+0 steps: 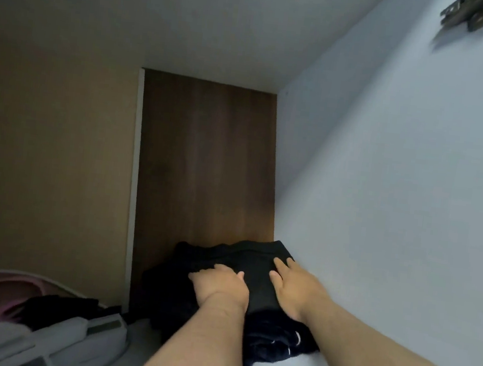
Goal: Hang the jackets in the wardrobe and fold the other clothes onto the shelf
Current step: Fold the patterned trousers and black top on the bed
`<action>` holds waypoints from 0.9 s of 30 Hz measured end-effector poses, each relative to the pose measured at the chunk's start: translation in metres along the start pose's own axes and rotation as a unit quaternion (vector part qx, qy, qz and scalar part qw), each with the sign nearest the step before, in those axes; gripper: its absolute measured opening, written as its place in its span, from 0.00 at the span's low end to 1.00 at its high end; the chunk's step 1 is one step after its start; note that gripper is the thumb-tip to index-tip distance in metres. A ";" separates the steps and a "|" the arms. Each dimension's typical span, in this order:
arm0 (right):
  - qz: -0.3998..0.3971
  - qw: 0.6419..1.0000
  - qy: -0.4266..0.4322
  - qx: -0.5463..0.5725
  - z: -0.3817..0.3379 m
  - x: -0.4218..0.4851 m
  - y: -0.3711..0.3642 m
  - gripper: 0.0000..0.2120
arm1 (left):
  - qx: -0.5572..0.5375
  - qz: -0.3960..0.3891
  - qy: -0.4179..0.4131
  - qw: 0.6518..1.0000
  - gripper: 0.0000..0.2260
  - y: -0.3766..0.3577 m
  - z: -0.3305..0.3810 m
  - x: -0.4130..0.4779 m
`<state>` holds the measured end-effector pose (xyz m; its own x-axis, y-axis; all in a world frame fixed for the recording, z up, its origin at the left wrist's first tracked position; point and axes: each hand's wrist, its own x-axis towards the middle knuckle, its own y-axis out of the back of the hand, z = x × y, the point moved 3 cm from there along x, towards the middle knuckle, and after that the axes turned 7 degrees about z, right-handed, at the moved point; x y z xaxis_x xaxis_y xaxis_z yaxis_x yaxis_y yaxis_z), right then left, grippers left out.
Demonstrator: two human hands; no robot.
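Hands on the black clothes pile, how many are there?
2: the left hand rests on the pile, the right hand lies flat on it beside the white wall. None seem hidden.
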<state>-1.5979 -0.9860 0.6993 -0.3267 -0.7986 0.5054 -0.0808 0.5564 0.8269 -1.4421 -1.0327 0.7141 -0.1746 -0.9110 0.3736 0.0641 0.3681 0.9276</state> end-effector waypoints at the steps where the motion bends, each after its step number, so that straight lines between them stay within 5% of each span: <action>1: 0.015 1.000 -0.002 0.005 0.003 -0.009 0.009 0.27 | -0.019 0.029 -0.007 0.999 0.30 0.002 0.005 -0.009; 9: 0.105 0.991 -0.057 0.067 0.019 -0.096 0.061 0.24 | -0.152 0.100 -0.083 0.980 0.31 -0.001 0.038 -0.094; 18: 0.115 0.988 -0.101 -0.002 0.024 -0.184 0.098 0.26 | -0.280 0.033 -0.170 0.944 0.26 0.016 0.060 -0.158; 27: 0.211 0.954 -0.210 0.026 0.031 -0.272 0.118 0.24 | -0.477 -0.017 -0.130 0.869 0.21 0.012 0.072 -0.225</action>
<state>-1.5477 -0.6954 0.6517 -0.6882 -0.3448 0.6383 0.0983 0.8274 0.5529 -1.4729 -0.8100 0.6406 -0.3999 -0.7999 0.4476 0.8190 -0.0926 0.5663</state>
